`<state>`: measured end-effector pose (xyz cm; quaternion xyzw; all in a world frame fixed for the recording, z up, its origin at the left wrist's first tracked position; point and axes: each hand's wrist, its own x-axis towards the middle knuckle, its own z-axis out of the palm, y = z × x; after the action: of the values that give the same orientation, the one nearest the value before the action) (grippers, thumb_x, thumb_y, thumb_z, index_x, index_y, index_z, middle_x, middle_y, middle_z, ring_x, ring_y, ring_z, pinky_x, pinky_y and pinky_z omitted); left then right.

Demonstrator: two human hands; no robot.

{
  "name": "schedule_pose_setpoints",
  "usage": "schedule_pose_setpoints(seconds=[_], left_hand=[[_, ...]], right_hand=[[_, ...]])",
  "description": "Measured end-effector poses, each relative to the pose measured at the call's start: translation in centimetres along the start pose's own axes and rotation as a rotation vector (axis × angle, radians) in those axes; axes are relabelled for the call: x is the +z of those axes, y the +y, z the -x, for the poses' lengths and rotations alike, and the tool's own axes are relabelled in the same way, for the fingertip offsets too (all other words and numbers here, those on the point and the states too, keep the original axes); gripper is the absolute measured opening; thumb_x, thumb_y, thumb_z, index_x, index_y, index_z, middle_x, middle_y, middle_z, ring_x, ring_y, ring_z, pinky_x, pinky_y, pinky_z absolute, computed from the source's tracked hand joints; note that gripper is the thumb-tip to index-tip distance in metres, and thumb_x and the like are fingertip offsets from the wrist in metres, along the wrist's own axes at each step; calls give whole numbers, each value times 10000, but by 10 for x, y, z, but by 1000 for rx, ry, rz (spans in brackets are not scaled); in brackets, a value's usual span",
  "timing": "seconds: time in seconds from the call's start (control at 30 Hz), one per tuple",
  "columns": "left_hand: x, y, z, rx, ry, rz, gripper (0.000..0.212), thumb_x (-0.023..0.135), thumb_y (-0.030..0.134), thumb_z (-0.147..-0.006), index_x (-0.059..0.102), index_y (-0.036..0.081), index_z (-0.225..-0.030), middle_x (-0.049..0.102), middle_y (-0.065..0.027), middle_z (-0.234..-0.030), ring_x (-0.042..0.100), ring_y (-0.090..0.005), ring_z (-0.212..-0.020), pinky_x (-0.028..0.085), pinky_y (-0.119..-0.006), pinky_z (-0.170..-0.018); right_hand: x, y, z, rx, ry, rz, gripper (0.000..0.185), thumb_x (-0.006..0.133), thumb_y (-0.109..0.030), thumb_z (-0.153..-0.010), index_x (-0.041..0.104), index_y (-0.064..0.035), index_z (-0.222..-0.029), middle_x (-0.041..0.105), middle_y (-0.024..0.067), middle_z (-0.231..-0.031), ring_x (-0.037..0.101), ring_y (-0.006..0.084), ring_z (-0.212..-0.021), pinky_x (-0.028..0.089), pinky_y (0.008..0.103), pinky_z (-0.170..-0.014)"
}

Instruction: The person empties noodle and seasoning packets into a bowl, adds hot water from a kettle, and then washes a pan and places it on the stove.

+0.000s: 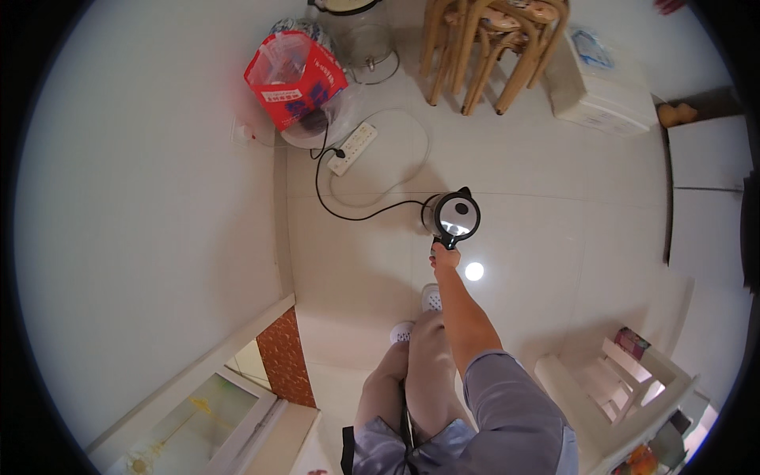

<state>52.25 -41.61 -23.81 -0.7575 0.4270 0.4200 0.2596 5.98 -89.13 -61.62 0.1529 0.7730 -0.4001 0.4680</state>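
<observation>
My right hand point(445, 257) is closed around the black handle of an electric kettle point(432, 215), which has a shiny metal lid point(454, 214) with a dark round button. The kettle is over the tiled floor ahead of my feet. A black cord point(362, 218) runs from its bottom edge to a plug point(339, 154) in a white power strip point(359, 142). Whether the kettle rests on its base or is slightly raised, I cannot tell. Only a sliver of what looks like the fingertips of my left hand point(317, 472) shows at the bottom edge.
Behind the strip stand a red bag point(309, 83) and a clear dispenser jar point(362, 41). Stacked wooden stools point(475, 59) and a white foam box point(617, 101) are at the back. White cabinets point(709, 154) line the right; a white chair point(570, 386) stands lower right.
</observation>
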Motion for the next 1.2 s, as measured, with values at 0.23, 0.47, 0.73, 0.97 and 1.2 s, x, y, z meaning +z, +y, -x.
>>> schedule_pose_setpoints(seconds=[0.23, 0.47, 0.73, 0.97, 1.2], left_hand=[[-97, 167, -124, 366, 164, -71, 351, 619, 204, -760, 543, -13, -1024, 558, -206, -968, 509, -373, -952, 420, -463, -806], [-113, 451, -74, 1193, 148, 147, 330, 554, 267, -864, 570, -13, -1039, 596, -156, -957, 556, -296, -908, 431, -365, -799], [55, 450, 155, 885, -828, -192, 407, 478, 401, -923, 615, 25, -999, 645, -70, -883, 626, -177, -783, 515, -301, -742], [259, 399, 331, 967, -1107, -527, 382, 480, 379, -929, 641, 32, -930, 648, -51, -835, 622, -135, -739, 507, -256, -697], [410, 365, 485, 968, -1326, -808, 372, 494, 436, -908, 626, 103, -807, 587, 24, -725, 511, -65, -622, 416, -209, -581]], right_hand=[[-161, -4, 157, -363, -116, 216, 169, 680, -105, -655, 611, -13, -779, 586, 34, -647, 555, 121, -554, 437, 262, -480], [-404, -28, 444, -355, -220, 165, 199, 707, -140, -635, 638, -19, -777, 609, 27, -685, 542, 90, -656, 454, 277, -616], [-644, 108, 667, -424, 23, -2, 261, 675, -186, -614, 607, -2, -786, 556, 57, -587, 537, 161, -577, 453, 294, -589], [-809, 219, 770, -228, 242, -214, 262, 669, -195, -593, 579, 13, -724, 548, 71, -588, 523, 130, -623, 433, 272, -609], [-921, 281, 812, -492, 482, -619, 200, 710, -101, -661, 597, -17, -803, 601, 21, -730, 547, 94, -650, 437, 258, -583]])
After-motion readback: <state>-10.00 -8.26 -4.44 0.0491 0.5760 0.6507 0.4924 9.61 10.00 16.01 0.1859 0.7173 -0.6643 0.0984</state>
